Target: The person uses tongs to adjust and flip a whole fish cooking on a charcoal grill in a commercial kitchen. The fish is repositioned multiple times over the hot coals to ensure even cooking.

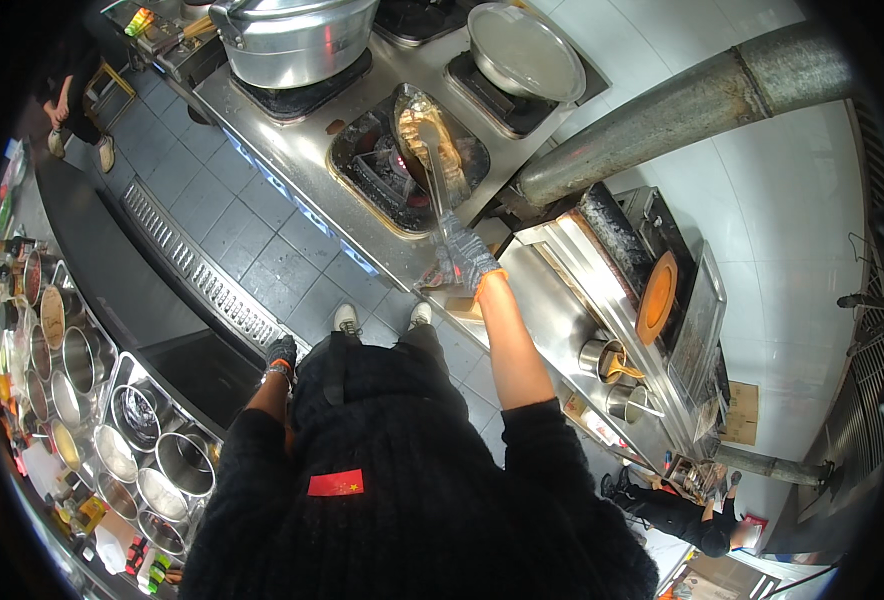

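My right hand [466, 253], in a grey knit glove with an orange cuff, grips a pair of metal tongs [437, 176]. The tongs' far end reaches onto browned food [421, 127] in a dark oval pan [399, 135]. That pan sits tilted over a stove burner [370, 161], where a small red glow shows. My left hand [282, 351], in a dark glove, hangs low beside my body near the floor drain; its fingers are too small and dark to read, and no object shows in it.
A large aluminium pot [299, 45] and a wide metal bowl [524, 56] stand on neighbouring burners. At right are a grill unit with an orange oval plate [656, 298] and a thick pipe [682, 109]. Steel containers [186, 465] fill the left counter. Two other people are farther off.
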